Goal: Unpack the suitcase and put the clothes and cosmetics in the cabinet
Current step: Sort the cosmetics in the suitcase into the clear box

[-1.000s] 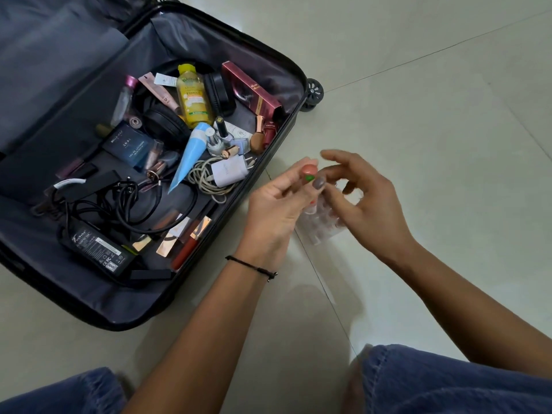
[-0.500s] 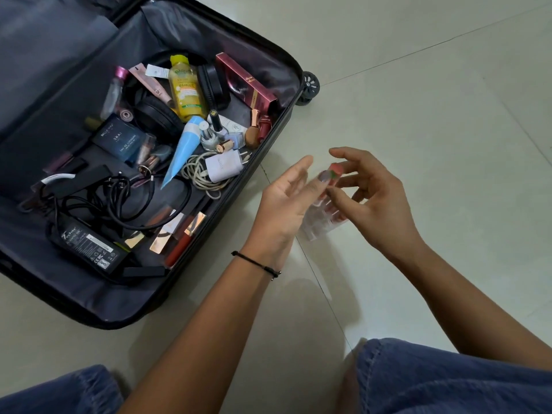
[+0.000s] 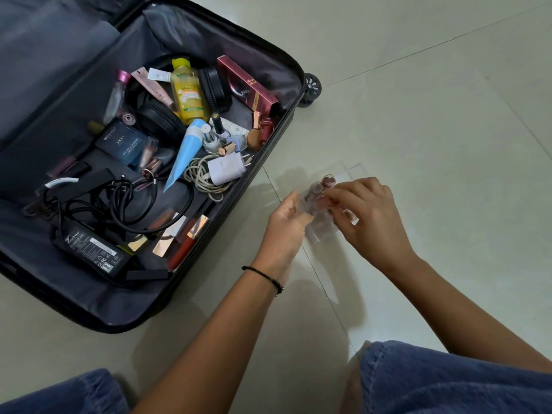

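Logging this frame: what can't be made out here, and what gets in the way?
Head view, clear holder, held by the left hand: transparent and blurred, so its tube count is unreadable.
What the right hand pinches: hidden by its own fingers.
Suitcase lid half: cut off by the top and left edges.
Power adapter label: too small to read.
Cabinet: out of frame.

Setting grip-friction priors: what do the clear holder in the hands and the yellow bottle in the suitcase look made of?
Clear holder: likely hard acrylic or plastic, glossy; the floor shows through its walls. Yellow bottle: likely smooth plastic, slightly see-through; printed label, yellow cap.
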